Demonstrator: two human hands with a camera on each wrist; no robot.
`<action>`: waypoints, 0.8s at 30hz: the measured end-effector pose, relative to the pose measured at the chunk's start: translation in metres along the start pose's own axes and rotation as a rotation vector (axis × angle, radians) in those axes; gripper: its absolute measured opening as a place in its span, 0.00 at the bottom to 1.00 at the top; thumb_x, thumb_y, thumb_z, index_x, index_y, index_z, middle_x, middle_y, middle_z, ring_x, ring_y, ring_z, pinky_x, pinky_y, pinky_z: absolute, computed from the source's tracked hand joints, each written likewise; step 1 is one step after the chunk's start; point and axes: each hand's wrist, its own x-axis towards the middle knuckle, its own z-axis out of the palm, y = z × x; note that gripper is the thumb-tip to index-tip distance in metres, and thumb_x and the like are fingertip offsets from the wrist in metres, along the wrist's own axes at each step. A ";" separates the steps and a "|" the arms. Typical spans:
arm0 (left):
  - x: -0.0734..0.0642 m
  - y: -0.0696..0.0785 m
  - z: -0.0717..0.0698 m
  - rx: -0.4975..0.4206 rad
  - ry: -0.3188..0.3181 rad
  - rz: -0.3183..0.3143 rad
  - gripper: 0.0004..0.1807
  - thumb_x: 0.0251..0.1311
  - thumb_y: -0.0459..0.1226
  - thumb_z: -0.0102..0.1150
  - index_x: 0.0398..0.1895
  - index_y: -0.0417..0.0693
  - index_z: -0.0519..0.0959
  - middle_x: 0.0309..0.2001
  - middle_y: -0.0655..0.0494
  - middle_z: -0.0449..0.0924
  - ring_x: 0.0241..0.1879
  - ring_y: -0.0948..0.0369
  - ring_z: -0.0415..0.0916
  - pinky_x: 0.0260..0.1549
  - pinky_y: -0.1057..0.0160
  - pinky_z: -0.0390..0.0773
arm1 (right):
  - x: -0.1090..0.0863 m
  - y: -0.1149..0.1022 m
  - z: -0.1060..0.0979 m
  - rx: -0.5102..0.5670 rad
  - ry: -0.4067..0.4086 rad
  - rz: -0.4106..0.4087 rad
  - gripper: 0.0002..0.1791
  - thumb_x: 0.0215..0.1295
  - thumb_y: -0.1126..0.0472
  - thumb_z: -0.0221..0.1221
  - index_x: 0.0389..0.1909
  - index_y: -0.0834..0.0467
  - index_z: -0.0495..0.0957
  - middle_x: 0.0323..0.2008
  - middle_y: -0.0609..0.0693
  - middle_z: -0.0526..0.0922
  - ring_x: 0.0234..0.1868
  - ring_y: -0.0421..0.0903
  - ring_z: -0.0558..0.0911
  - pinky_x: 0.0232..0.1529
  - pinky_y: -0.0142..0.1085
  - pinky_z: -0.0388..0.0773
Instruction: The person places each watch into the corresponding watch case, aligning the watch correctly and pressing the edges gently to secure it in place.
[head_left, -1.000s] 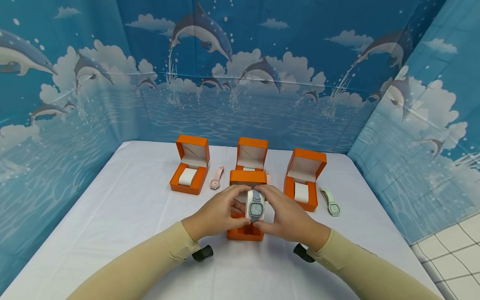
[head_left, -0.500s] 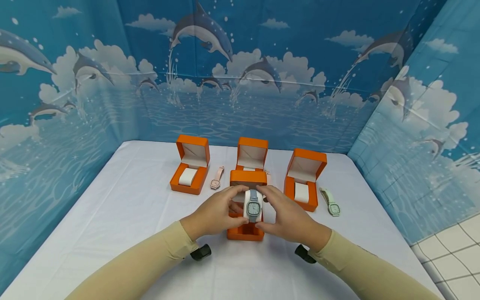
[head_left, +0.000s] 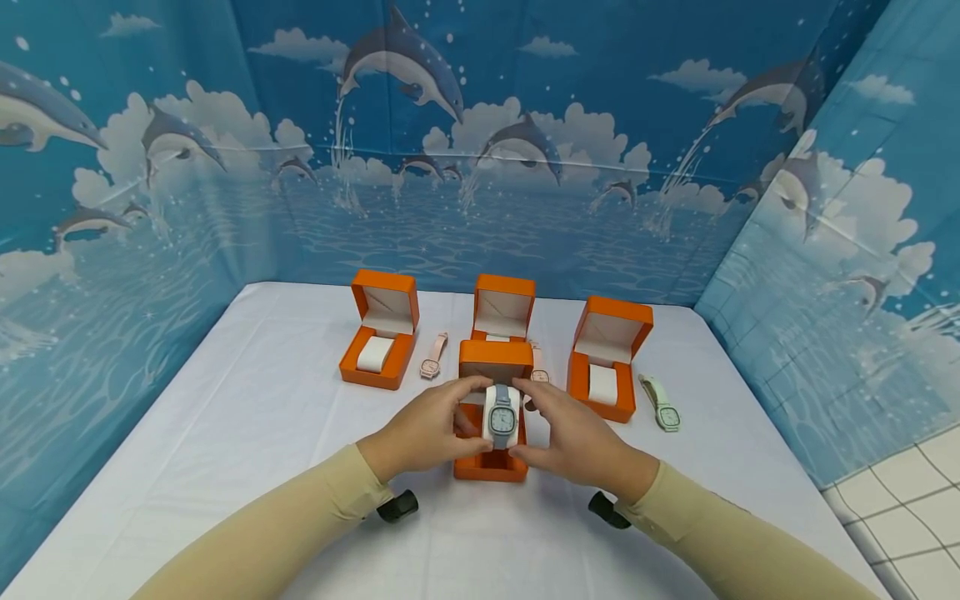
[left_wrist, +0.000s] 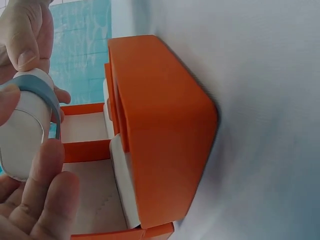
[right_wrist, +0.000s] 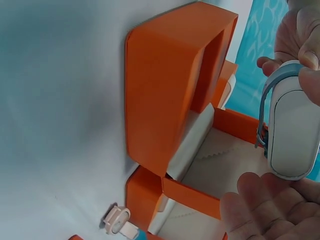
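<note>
A wristwatch [head_left: 502, 418] with a blue-grey strap is wrapped around a white cushion [head_left: 488, 417], dial facing up, above an open orange watch box [head_left: 491, 473]. My left hand [head_left: 427, 421] pinches the left side of the cushion and watch between thumb and fingers. From the other side my right hand [head_left: 588, 433] holds it, thumb at the lower strap end and index finger near the top. In the left wrist view the strap [left_wrist: 37, 85] bulges off the cushion's side. A buckle on the strap [right_wrist: 270, 90] shows in the right wrist view.
Three more open orange boxes stand behind: left [head_left: 371, 371], middle [head_left: 505, 285] and right [head_left: 611, 408]. A pink watch [head_left: 431, 367] lies by the left box, another pink watch [head_left: 538, 375] behind my right hand. A green watch [head_left: 666, 415] lies far right on the white tablecloth [head_left: 285, 417].
Both hands have shifted the wristwatch and its cushion slightly left and a little nearer to me. More of the pink watch behind my right hand shows now. The boxes have stayed put.
</note>
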 end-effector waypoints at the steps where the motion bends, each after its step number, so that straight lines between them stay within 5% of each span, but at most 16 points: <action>1: 0.000 -0.001 0.000 0.004 -0.002 -0.005 0.44 0.61 0.44 0.77 0.79 0.51 0.65 0.51 0.57 0.85 0.34 0.72 0.84 0.38 0.68 0.85 | 0.001 0.000 0.001 0.003 -0.004 0.008 0.50 0.62 0.50 0.76 0.80 0.58 0.62 0.71 0.52 0.76 0.61 0.52 0.82 0.59 0.48 0.85; 10: 0.002 -0.006 0.002 0.036 -0.015 -0.035 0.45 0.61 0.46 0.77 0.78 0.49 0.66 0.39 0.58 0.86 0.31 0.71 0.83 0.34 0.67 0.84 | 0.003 0.002 0.006 0.023 -0.030 0.061 0.50 0.61 0.49 0.76 0.80 0.58 0.63 0.70 0.53 0.76 0.60 0.53 0.83 0.60 0.50 0.85; 24: 0.003 -0.013 0.006 0.077 -0.029 -0.057 0.44 0.60 0.48 0.77 0.77 0.50 0.68 0.38 0.57 0.85 0.30 0.69 0.81 0.32 0.67 0.83 | 0.008 0.005 0.015 0.015 -0.059 0.104 0.48 0.60 0.48 0.77 0.78 0.55 0.67 0.67 0.51 0.79 0.59 0.52 0.83 0.62 0.52 0.83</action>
